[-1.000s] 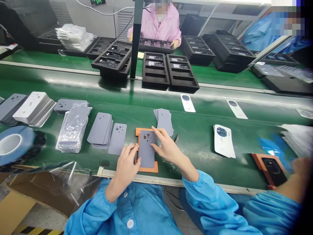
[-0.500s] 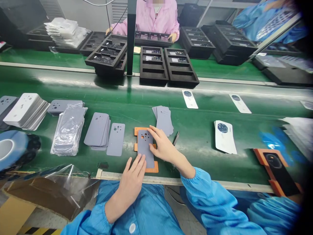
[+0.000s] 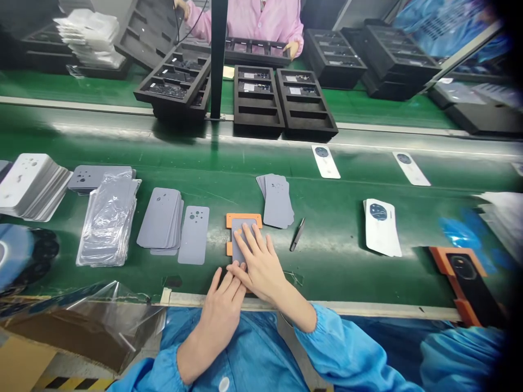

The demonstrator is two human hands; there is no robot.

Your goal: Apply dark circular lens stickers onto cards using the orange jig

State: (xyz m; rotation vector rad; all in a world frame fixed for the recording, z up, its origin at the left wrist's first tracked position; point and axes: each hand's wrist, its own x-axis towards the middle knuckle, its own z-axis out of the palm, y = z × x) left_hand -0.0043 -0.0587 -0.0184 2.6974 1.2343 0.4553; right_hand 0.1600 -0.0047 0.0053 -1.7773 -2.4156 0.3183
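An orange fixture [image 3: 255, 219] lies by the near edge of the green bench, with a grey phone-back sheet [image 3: 236, 223] set in it. Over the sheet my right hand [image 3: 263, 267] is laid flat, fingers spread, covering most of it and its holes. My left hand [image 3: 220, 310] is open, its fingertips at the sheet's lower end and partly under the right hand. A single grey sheet [image 3: 193, 242] with camera holes rests to the left, beside a stack of grey sheets [image 3: 157, 224]. Behind the fixture is a fanned pile of grey sheets [image 3: 278, 204]. Tweezers [image 3: 298, 235] lie to the right.
Plastic-wrapped sheets [image 3: 108, 223] and a white stack [image 3: 30, 185] stand left, near a blue film roll [image 3: 18, 253]. White cards [image 3: 382, 234] and another orange fixture [image 3: 460, 294] lie right. Black trays [image 3: 258, 122] line the far side, where a person in pink [image 3: 261, 24] works.
My right hand has moved from the sheet's upper right edge down onto its middle and flattened. My left hand stays near the lower end. The person opposite has lifted a black tray.
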